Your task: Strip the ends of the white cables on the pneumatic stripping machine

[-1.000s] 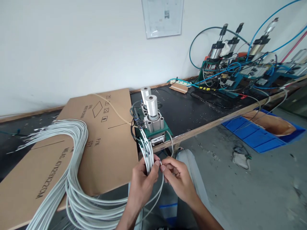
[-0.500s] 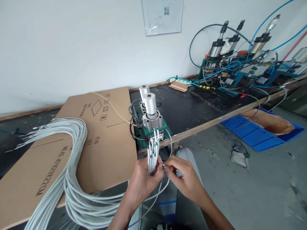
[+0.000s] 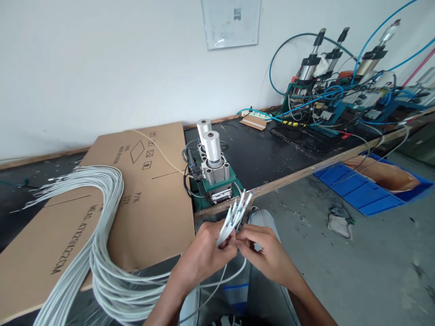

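Observation:
My left hand (image 3: 207, 251) is closed around a bunch of white cables (image 3: 234, 217), whose ends fan up and to the right with small coloured wire tips. Fingers of my right hand (image 3: 263, 246) pinch together beside the bunch, close to my left thumb. Whatever lies between those right fingertips is hidden. Just beyond the cable ends stands a small pneumatic machine (image 3: 217, 174) with two silver knurled cylinders on a green base, at the table's front edge. A long bundle of pale cables (image 3: 107, 217) curves across the cardboard on the left.
Flat cardboard (image 3: 152, 217) covers the left of the black table (image 3: 258, 158). More pneumatic presses (image 3: 309, 68) with blue hoses stand at the back right, near a power strip (image 3: 256, 114). A blue bin (image 3: 367, 199) sits on the floor at right.
The bunch in my left hand has tilted right and drawn back from the machine; its ends were against the machine's front before. Both hands shifted slightly, and my right fingertips moved in closer.

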Available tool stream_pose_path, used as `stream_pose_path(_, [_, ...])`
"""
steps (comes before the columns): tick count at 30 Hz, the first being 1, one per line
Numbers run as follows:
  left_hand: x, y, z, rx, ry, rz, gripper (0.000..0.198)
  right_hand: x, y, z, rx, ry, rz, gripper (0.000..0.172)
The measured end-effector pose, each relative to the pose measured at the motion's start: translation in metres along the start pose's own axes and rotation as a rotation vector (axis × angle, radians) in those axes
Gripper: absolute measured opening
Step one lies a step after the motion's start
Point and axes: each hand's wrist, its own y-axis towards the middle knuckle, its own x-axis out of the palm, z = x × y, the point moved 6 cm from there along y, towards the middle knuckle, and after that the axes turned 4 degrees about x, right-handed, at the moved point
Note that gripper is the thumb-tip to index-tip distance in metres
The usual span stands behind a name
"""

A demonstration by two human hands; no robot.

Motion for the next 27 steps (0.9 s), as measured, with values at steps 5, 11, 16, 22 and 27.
stream_pose_path(5, [0.004, -0.001, 0.006, -0.009, 0.128, -0.041, 0.023, -0.002, -0.010, -0.010, -0.138, -0.315, -0.068, 0.023])
stream_pose_path(11, [0.013, 0.000, 0.002, -0.059, 0.059, -0.148, 0.021, -0.003, -0.018, -0.015, -0.218, -0.442, -0.031, 0.030])
stream_pose_path(16, [0.011, -0.009, -0.016, -0.203, -0.281, 0.063, 0.017, 0.017, -0.012, 0.017, 0.234, 0.339, 0.039, 0.040])
stream_pose_path(22, [0.015, -0.027, -0.035, -0.364, -0.610, 0.308, 0.030, 0.067, -0.014, 0.034, 0.429, 0.784, 0.284, 0.049])
stream_pose_path(27, [0.017, -0.030, -0.037, -0.392, -0.742, 0.314, 0.046, 0.072, -0.012, 0.030, 0.446, 0.817, 0.307, 0.049])
